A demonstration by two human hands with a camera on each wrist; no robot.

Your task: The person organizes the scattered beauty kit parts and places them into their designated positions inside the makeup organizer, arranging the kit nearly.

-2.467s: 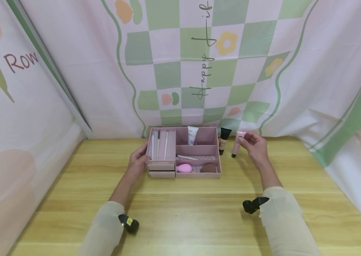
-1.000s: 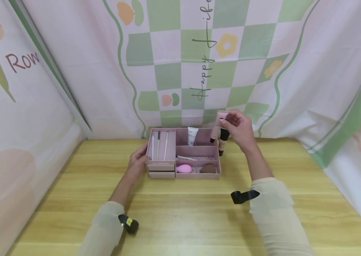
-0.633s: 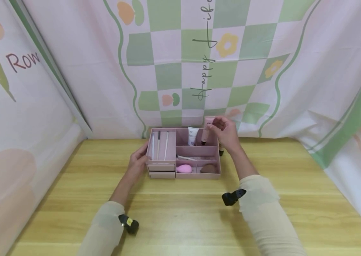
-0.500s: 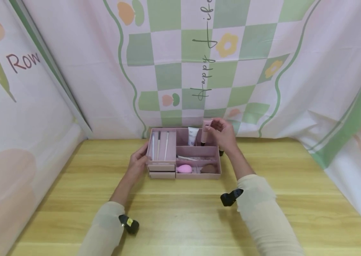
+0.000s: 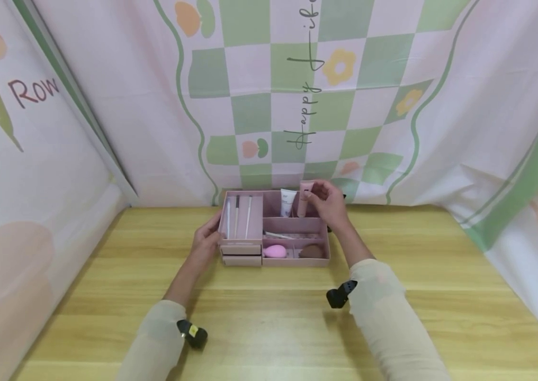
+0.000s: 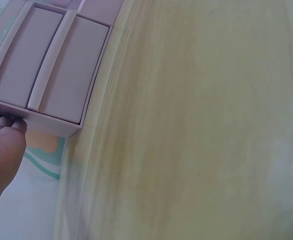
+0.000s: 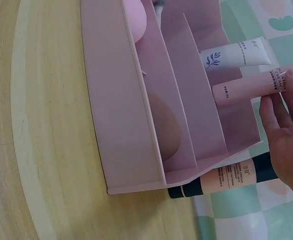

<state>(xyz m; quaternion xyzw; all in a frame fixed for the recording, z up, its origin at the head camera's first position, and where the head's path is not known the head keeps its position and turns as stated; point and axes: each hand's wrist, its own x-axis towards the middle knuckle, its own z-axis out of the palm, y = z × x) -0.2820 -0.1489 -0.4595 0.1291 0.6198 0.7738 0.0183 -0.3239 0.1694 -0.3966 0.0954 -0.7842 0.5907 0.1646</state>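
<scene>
A pink desktop organizer [image 5: 242, 211] with open compartments and two small drawers stands at the back of the table. My right hand [image 5: 331, 205] pinches the upper end of a pink cosmetic tube [image 7: 246, 89], whose lower end is down inside the back right compartment. Beside it a white tube [image 5: 287, 202] stands in the same back row. My left hand [image 5: 205, 239] holds the organizer's left side, its fingers partly hidden under the edge in the left wrist view. Just outside the organizer's right wall is a black and beige tube [image 7: 229, 178], mostly behind my right hand in the head view.
Several slim pencils or brushes [image 5: 236, 217] lie in the left tray. A pink sponge [image 5: 275, 251] and a brown sponge [image 5: 311, 251] sit in the front compartments, a thin brush [image 5: 278, 235] behind them. A patterned curtain [image 5: 293, 106] hangs right behind the wooden table [image 5: 269, 328].
My right hand has carried the pink tube from right of the organizer, over the black and beige tube, and lowered it into the back right compartment. My left hand has stayed in place.
</scene>
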